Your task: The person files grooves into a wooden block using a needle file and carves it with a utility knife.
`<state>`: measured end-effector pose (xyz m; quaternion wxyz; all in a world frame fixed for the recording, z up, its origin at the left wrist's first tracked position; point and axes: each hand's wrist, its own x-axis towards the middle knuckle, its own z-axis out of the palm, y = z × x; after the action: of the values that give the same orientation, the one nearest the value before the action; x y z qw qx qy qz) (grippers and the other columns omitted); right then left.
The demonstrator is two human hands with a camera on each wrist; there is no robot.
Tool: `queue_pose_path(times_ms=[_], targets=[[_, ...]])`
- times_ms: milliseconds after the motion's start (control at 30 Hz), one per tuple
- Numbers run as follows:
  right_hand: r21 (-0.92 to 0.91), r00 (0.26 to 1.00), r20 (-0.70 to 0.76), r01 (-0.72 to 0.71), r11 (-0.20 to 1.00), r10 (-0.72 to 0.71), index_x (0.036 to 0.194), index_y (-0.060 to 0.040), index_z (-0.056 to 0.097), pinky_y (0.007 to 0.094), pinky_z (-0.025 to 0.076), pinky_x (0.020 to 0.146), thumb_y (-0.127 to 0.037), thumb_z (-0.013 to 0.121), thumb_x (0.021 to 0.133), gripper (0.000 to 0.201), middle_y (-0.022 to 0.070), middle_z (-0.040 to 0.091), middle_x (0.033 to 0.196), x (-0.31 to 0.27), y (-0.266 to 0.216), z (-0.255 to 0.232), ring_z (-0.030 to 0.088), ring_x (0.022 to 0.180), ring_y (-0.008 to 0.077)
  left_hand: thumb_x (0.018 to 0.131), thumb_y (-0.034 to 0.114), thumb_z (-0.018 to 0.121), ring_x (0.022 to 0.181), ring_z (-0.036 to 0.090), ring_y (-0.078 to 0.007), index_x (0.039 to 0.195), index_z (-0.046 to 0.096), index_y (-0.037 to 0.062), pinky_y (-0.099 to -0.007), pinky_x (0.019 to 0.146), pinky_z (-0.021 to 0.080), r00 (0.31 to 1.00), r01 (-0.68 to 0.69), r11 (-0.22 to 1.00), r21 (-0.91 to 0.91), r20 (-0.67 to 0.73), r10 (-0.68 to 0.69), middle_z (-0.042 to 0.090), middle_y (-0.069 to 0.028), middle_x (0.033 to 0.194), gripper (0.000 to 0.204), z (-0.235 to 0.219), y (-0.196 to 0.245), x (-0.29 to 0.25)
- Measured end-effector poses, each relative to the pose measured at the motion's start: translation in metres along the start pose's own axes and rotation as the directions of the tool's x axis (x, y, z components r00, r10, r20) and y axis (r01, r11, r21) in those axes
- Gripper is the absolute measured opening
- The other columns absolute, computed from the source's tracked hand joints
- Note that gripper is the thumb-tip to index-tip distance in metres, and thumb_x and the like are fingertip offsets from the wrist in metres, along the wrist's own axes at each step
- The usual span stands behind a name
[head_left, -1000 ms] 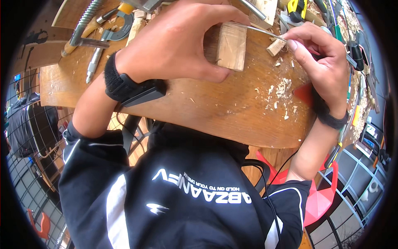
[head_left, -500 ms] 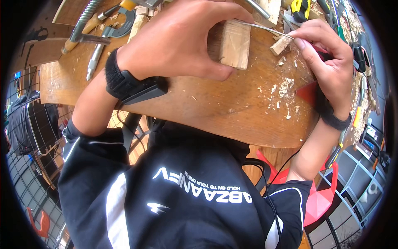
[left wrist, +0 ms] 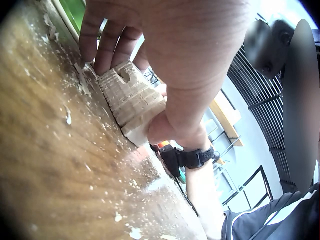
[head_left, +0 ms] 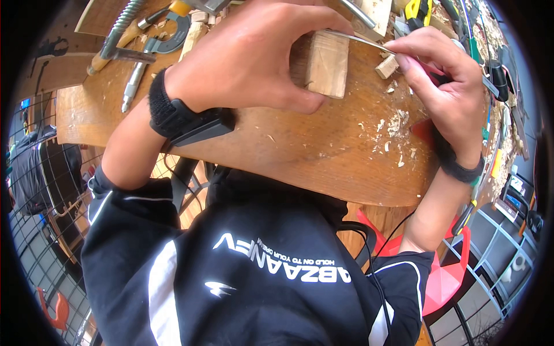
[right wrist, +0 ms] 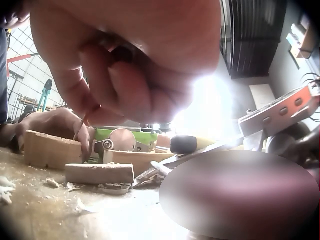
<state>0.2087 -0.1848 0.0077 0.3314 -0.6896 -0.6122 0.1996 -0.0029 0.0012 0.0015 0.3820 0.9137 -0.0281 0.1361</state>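
My left hand (head_left: pixel 242 63) grips a light wooden block (head_left: pixel 327 68) on the bench, thumb at the near end and fingers round the far end. In the left wrist view the block (left wrist: pixel 132 100) shows a small hollow in its ridged face. My right hand (head_left: pixel 447 86) pinches a thin metal tool (head_left: pixel 369 42) between thumb and fingers. The tool reaches across to the block's far end, beside the left fingers; its tip cannot be made out. In the right wrist view, the right hand's (right wrist: pixel 125 65) other fingers are curled.
A smaller wooden piece (head_left: pixel 386 66) lies right of the block, with shavings (head_left: pixel 398 124) nearer the bench edge. At the left are a micrometer (head_left: pixel 134 81) and a threaded clamp screw (head_left: pixel 122 29). A yellow and black tool (head_left: pixel 418 10) lies at the far right.
Both hands and the block shifted slightly right, then the right hand moved back left toward the block. The grips look the same.
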Motion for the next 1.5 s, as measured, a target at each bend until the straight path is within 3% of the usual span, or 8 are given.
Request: queue_pose_path(times_ms=[133, 200, 333, 600, 700, 1167, 1233, 1500], targets=[[0.078, 0.991, -0.098, 0.095, 0.992, -0.087, 0.106, 0.0022, 0.073, 0.0208, 0.042, 0.071, 0.008, 0.064, 0.093, 0.017, 0.0037, 0.064, 0.097, 0.0, 0.016, 0.002, 0.058, 0.082, 0.0085, 0.066, 0.019, 0.087, 0.092, 0.063, -0.0294, 0.128, 0.061, -0.0071, -0.0365, 0.077, 0.055, 0.998, -0.05, 0.998, 0.04, -0.026, 0.051, 0.06, -0.0177, 0.104, 0.072, -0.002, -0.001, -0.003], [0.053, 0.982, -0.115, 0.157, 0.986, -0.15, 0.105, 0.0009, 0.074, 0.0196, 0.046, 0.067, 0.002, 0.066, 0.094, 0.014, 0.0003, 0.069, 0.096, 0.004, 0.017, 0.003, 0.062, 0.079, 0.0061, 0.066, 0.018, 0.086, 0.093, 0.063, -0.0303, 0.129, 0.06, -0.0076, -0.037, 0.079, 0.055, 0.993, 0.1, 0.995, -0.007, 0.055, -0.1, 0.06, -0.0184, 0.106, 0.073, -0.003, 0.003, 0.001], [0.056, 0.999, -0.008, 0.04, 0.998, -0.04, 0.105, 0.0035, 0.072, 0.0211, 0.04, 0.07, 0.008, 0.062, 0.092, 0.017, 0.0038, 0.062, 0.096, -0.001, 0.005, 0.0, 0.054, 0.081, 0.0074, 0.066, 0.018, 0.086, 0.094, 0.064, -0.0315, 0.129, 0.06, -0.0081, -0.0378, 0.08, 0.056, 0.995, 0.089, 0.995, 0.033, 0.044, -0.091, 0.06, -0.02, 0.108, 0.073, 0.001, 0.002, 0.003], [0.114, 0.985, 0.01, 0.17, 0.979, -0.172, 0.104, 0.0029, 0.073, 0.0218, 0.038, 0.06, 0.006, 0.065, 0.089, 0.017, 0.0016, 0.064, 0.089, 0.0, 0.013, -0.003, 0.052, 0.069, 0.0042, 0.066, 0.018, 0.087, 0.093, 0.064, -0.0316, 0.128, 0.06, -0.0089, -0.0384, 0.079, 0.056, 1.0, -0.012, 1.0, -0.019, 0.001, 0.012, 0.06, -0.0202, 0.107, 0.074, 0.0, -0.005, -0.002], [0.156, 0.997, 0.046, 0.059, 0.986, -0.067, 0.104, 0.0022, 0.072, 0.0216, 0.033, 0.064, 0.007, 0.063, 0.089, 0.018, 0.0027, 0.06, 0.091, 0.0, 0.004, 0.003, 0.046, 0.073, 0.0061, 0.066, 0.018, 0.087, 0.092, 0.064, -0.0313, 0.128, 0.06, -0.0089, -0.0384, 0.079, 0.056, 1.0, 0.022, 0.999, 0.023, 0.017, -0.023, 0.06, -0.0201, 0.107, 0.073, 0.0, -0.003, 0.0], [0.078, 0.989, 0.082, 0.113, 0.991, -0.12, 0.107, 0.0024, 0.074, 0.0234, 0.039, 0.068, 0.007, 0.063, 0.09, 0.021, 0.0037, 0.062, 0.088, 0.003, 0.006, 0.004, 0.053, 0.076, 0.01, 0.065, 0.019, 0.088, 0.09, 0.064, -0.0306, 0.128, 0.06, -0.0084, -0.0375, 0.077, 0.055, 0.993, 0.092, 0.995, 0.035, 0.075, -0.094, 0.06, -0.0197, 0.106, 0.074, -0.005, 0.004, 0.002], [0.073, 0.989, 0.083, 0.116, 0.991, -0.122, 0.107, 0.0022, 0.074, 0.0238, 0.04, 0.068, 0.008, 0.064, 0.09, 0.021, 0.0043, 0.062, 0.089, 0.002, 0.008, 0.002, 0.054, 0.077, 0.0107, 0.066, 0.019, 0.088, 0.09, 0.064, -0.0308, 0.128, 0.061, -0.0084, -0.0374, 0.077, 0.055, 1.0, -0.027, 1.0, -0.006, -0.01, 0.027, 0.06, -0.0198, 0.105, 0.074, 0.0, -0.004, -0.003], [0.06, 0.985, 0.11, 0.13, 0.99, -0.136, 0.108, 0.0021, 0.075, 0.0249, 0.042, 0.07, 0.008, 0.065, 0.09, 0.021, 0.005, 0.066, 0.091, 0.004, 0.008, 0.003, 0.057, 0.08, 0.0116, 0.065, 0.019, 0.088, 0.09, 0.064, -0.0306, 0.128, 0.061, -0.008, -0.0375, 0.076, 0.055, 1.0, -0.012, 1.0, 0.002, 0.007, 0.012, 0.06, -0.0194, 0.105, 0.074, 0.0, -0.003, -0.001]])
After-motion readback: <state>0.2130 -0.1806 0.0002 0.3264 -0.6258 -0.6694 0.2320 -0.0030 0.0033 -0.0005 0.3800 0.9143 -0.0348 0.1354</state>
